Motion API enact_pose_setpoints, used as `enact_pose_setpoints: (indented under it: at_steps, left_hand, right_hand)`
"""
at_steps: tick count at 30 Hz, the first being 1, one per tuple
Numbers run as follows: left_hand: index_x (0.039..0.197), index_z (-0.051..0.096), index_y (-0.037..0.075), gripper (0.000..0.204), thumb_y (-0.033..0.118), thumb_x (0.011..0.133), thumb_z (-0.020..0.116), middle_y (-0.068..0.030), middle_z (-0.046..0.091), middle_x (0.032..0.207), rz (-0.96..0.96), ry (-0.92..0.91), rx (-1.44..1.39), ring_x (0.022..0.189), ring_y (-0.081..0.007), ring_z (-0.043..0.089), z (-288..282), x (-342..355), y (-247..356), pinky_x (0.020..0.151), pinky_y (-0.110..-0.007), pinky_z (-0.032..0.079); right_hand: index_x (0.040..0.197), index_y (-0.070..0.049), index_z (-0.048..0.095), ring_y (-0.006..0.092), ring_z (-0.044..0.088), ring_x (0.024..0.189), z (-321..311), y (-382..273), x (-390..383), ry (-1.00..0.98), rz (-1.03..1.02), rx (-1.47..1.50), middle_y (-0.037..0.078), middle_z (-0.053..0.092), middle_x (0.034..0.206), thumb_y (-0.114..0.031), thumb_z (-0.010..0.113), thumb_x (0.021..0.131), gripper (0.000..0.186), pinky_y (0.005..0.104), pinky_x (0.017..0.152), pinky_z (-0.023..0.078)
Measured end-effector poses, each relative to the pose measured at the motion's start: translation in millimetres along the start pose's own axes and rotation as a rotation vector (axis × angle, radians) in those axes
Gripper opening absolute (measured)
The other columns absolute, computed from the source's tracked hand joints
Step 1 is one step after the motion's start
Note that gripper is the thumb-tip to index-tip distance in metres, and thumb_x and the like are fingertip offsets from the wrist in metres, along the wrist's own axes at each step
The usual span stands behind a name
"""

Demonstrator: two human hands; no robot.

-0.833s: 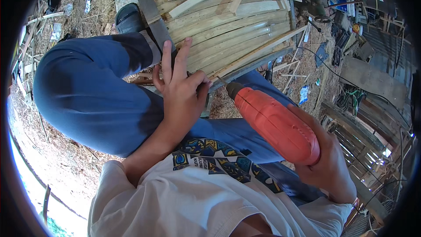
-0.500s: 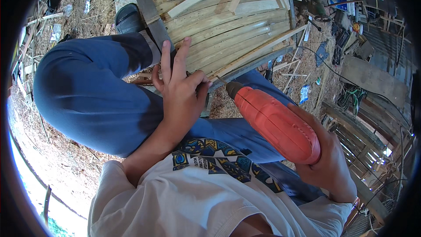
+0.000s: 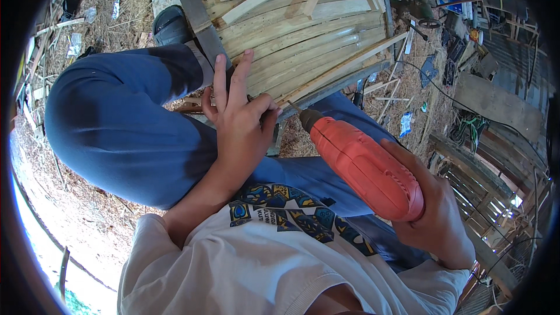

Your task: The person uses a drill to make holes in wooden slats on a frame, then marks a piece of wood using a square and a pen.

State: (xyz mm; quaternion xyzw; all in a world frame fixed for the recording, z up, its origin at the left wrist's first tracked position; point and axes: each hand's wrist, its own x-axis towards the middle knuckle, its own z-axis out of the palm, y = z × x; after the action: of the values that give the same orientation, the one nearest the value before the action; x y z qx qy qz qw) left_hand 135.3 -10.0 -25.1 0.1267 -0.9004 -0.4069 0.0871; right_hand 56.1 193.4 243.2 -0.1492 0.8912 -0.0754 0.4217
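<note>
Head-worn fisheye, looking steeply down, close over lap

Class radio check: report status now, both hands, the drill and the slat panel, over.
Left hand pinching at slat panel edge, fingers splayed. Right hand gripping orange drill, bit at panel's lower edge. Knee close alongside.

We see an orange-red drill [image 3: 364, 169], pale tan bamboo slats [image 3: 303, 41], blue trousers [image 3: 116, 128] and a white shirt [image 3: 245, 268] with a blue-and-yellow pattern.

Your left hand [image 3: 242, 122] rests at the near edge of the slat panel [image 3: 303, 41] — your right hand [image 3: 434, 216] holds the drill [image 3: 361, 166] to its right, bit tip at that same edge. Your left knee [image 3: 111, 122] lies left of both — a shoe [image 3: 170, 23] beyond it.
</note>
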Motion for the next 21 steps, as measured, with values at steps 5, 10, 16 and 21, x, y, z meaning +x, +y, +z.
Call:
enact_pose_setpoints:
  at_steps: [5,10,16,21]
  left_hand:
    - [0.079,0.077,0.013,0.016,0.01,0.077,0.093,-0.0122,0.045,0.175,0.003,-0.002,-0.005,0.166,-0.0506,0.023,0.2,0.1,0.3,0.122,-0.069,0.019]
    - [0.079,0.077,0.013,0.016,0.01,0.078,0.093,-0.0128,0.045,0.175,0.005,0.0,0.002,0.166,-0.0507,0.023,-0.4,-0.4,-0.3,0.122,-0.069,0.019]
    - [0.079,0.077,0.013,0.017,0.011,0.077,0.093,-0.0132,0.046,0.174,0.002,-0.003,0.007,0.166,-0.0509,0.024,-0.7,-0.2,0.8,0.121,-0.069,0.02]
    - [0.079,0.077,0.014,0.017,0.011,0.077,0.093,-0.0127,0.046,0.174,0.002,0.002,0.009,0.166,-0.0509,0.024,0.1,0.1,0.2,0.121,-0.069,0.02]
  right_hand:
    - [0.166,-0.009,0.047,0.0448,0.078,0.107,0.9,5.5,1.3,0.046,-0.048,0.062,0.022,0.076,0.135,-0.011,0.08,0.085,0.088,0.0471,0.092,0.064]
    - [0.165,-0.007,0.048,0.0444,0.078,0.109,-0.1,0.9,2.1,0.041,-0.034,0.084,0.022,0.075,0.136,-0.009,0.078,0.086,0.084,0.0468,0.094,0.064]
    - [0.165,-0.008,0.048,0.0447,0.078,0.109,-0.1,5.3,3.4,0.047,-0.055,0.083,0.022,0.075,0.137,-0.01,0.078,0.086,0.084,0.0468,0.094,0.064]
    - [0.165,-0.009,0.048,0.0448,0.078,0.105,-1.2,4.3,2.5,0.034,-0.058,0.04,0.022,0.075,0.136,-0.011,0.08,0.085,0.086,0.0477,0.091,0.064]
